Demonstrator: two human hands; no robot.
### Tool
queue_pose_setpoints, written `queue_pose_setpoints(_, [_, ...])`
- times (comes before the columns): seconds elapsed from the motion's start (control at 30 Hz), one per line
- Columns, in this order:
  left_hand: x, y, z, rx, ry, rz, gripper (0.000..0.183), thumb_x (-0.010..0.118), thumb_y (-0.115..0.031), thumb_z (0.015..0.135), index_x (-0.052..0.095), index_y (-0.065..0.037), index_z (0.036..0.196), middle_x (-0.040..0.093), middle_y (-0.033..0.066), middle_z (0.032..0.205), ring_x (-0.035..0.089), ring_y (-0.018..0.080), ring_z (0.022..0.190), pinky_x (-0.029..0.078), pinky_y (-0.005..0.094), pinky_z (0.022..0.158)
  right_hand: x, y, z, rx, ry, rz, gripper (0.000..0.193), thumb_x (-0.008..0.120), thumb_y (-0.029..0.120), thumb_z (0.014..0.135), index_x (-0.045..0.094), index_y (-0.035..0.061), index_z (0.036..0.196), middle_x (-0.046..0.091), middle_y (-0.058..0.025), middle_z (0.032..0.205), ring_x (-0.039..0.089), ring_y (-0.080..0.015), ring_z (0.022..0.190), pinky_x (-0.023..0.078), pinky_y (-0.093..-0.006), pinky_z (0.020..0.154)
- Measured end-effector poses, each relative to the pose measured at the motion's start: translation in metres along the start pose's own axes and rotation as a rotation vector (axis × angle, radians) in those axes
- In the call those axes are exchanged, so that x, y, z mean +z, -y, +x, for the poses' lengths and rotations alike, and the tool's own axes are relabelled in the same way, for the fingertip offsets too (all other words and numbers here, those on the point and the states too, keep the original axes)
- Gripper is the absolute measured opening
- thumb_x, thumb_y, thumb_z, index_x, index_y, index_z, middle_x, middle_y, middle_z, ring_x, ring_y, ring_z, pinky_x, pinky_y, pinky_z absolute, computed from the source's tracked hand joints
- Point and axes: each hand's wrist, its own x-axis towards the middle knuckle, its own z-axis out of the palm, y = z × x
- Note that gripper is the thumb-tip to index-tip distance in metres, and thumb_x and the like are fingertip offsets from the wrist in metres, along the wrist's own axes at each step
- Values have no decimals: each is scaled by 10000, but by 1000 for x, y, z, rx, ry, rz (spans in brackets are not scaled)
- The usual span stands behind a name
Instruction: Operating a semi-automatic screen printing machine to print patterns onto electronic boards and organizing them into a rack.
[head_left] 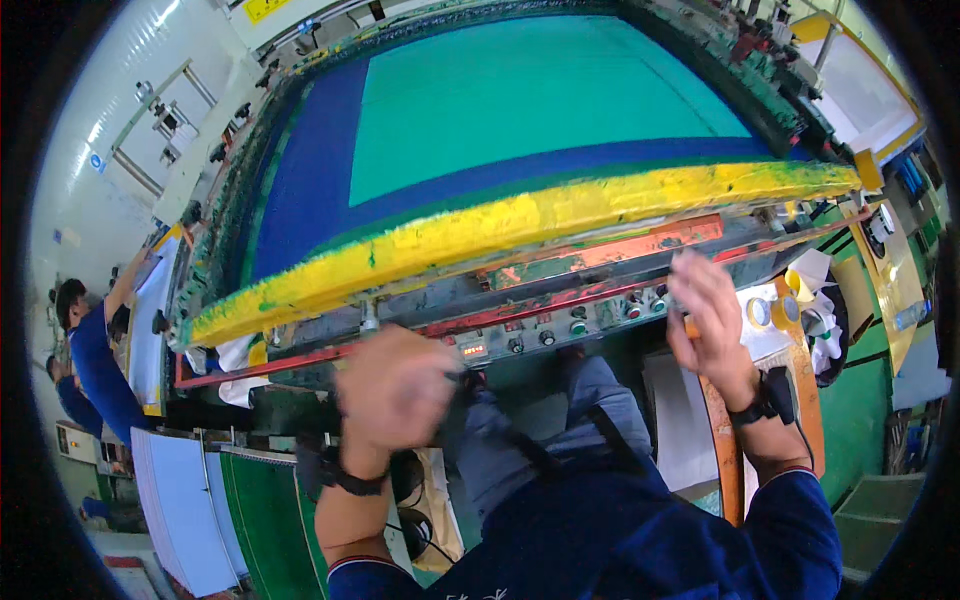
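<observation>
In front of me is a large screen-printing frame (520,222), its near bar coated in yellow with green smears. The mesh inside has a teal-green field (530,110) within a dark blue border (310,170). My left hand (400,385), smeared by motion, hovers by the red rail (560,300) below the frame's left part; its fingers cannot be made out. Above the right end of the control panel (547,337), with its knobs and small lit display, my right hand (712,315) is raised, fingers stretched and somewhat apart, nothing visible in it. Both wrists wear black bands.
White sheets are stacked (185,500) at the lower left beside green boards (265,525). On my right, an orange-edged table (800,400) carries rolls of tape (760,312), near a dark bin (832,340) of crumpled paper. A person in blue (100,365) works at the far left.
</observation>
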Motion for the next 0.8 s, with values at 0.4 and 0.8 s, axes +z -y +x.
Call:
queue_pose_setpoints(0.4, [-18, 388, -113, -917, -141, -679, 335, 549, -237, 943, 563, -75, 1236, 601, 69, 1190, 575, 192, 1035, 448, 335, 951, 80, -22, -83, 224, 223, 89, 405, 646, -21, 714, 597, 5, 1115, 606, -162, 1132, 576, -355, 1038, 469, -433, 892])
queue_pose_setpoints(0.8, [48, 378, 19, -1204, 400, 77, 123, 577, -169, 860, 553, -77, 782, 589, 45, 686, 486, 143, 515, 429, 272, 502, 55, -125, -85, 569, 169, -21, 374, 635, 60, 790, 594, -7, 1156, 612, -203, 1157, 569, -385, 1095, 451, -410, 938])
